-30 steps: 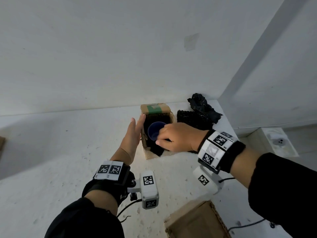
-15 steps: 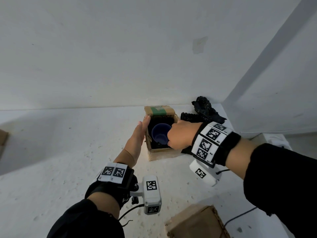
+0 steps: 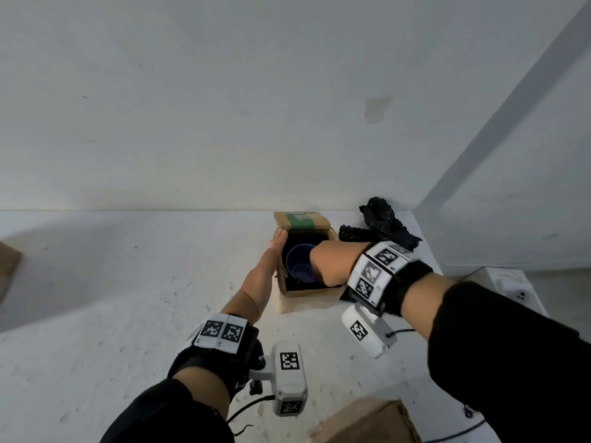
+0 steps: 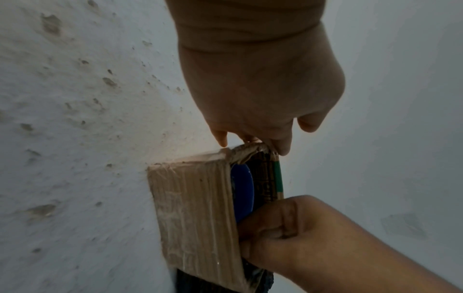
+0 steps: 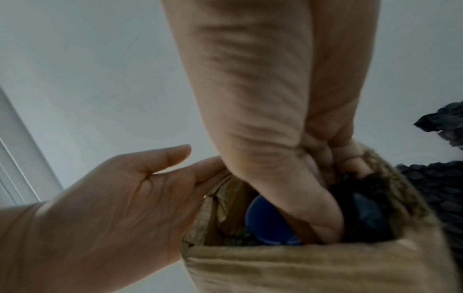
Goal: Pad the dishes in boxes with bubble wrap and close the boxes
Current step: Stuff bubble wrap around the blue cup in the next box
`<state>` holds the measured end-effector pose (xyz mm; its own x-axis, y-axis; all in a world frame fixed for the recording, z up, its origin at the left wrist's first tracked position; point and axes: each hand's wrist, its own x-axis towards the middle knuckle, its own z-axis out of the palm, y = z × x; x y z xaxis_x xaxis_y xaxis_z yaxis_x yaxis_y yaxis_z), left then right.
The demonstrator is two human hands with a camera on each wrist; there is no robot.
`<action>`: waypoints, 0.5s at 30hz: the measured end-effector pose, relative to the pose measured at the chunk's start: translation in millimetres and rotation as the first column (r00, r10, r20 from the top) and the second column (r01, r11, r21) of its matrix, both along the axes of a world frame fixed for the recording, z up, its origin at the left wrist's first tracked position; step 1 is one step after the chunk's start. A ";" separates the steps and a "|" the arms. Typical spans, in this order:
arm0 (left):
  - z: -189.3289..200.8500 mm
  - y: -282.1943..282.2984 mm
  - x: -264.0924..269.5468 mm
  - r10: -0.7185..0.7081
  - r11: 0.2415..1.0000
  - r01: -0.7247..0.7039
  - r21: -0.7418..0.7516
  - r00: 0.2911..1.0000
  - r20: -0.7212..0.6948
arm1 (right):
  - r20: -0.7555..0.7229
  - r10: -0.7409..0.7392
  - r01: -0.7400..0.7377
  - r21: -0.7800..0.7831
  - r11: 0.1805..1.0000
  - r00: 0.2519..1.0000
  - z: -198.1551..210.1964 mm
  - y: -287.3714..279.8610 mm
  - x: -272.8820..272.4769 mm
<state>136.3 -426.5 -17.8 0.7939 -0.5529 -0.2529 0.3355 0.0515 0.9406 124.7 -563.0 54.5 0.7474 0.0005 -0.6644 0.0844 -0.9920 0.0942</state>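
Observation:
A small open cardboard box stands on the white table near the wall. Inside it a blue cup sits on black bubble wrap. My left hand lies flat against the box's left wall, fingers straight; its fingertips touch the far corner flap. My right hand is pushed into the box to the right of the cup. In the right wrist view its fingers curl into the black bubble wrap beside the cup. The fingertips are hidden in the box.
Loose black bubble wrap lies heaped behind and to the right of the box, by the wall. A second cardboard box stands close to me at the bottom edge. A white socket block sits beyond the table's right edge.
My right hand moved from the box's near edge into its right side, taking the overhanging black wrap down inside. The left hand stayed against the left wall.

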 end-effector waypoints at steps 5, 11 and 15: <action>4.2 0.1 -0.4 0.005 1.000 -0.005 -0.004 1.000 -0.019 | 0.221 -0.265 0.215 0.225 0.950 0.939 -7.2 -10.5 -0.1; 1.9 2.1 1.6 -0.016 1.000 0.016 -0.001 1.000 -0.021 | -0.109 -0.788 0.729 0.471 0.496 0.606 -6.2 2.1 2.5; 0.7 2.6 0.9 -0.010 1.000 0.010 -0.011 1.000 -0.025 | -0.088 -0.865 0.784 0.475 0.400 0.495 -24.5 16.3 0.6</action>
<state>137.1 -423.9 -17.1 0.7821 -0.5634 -0.2662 0.3593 0.0586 0.9314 125.3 -546.7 30.0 0.6192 -0.4440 -0.6477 -0.7713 -0.4984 -0.3957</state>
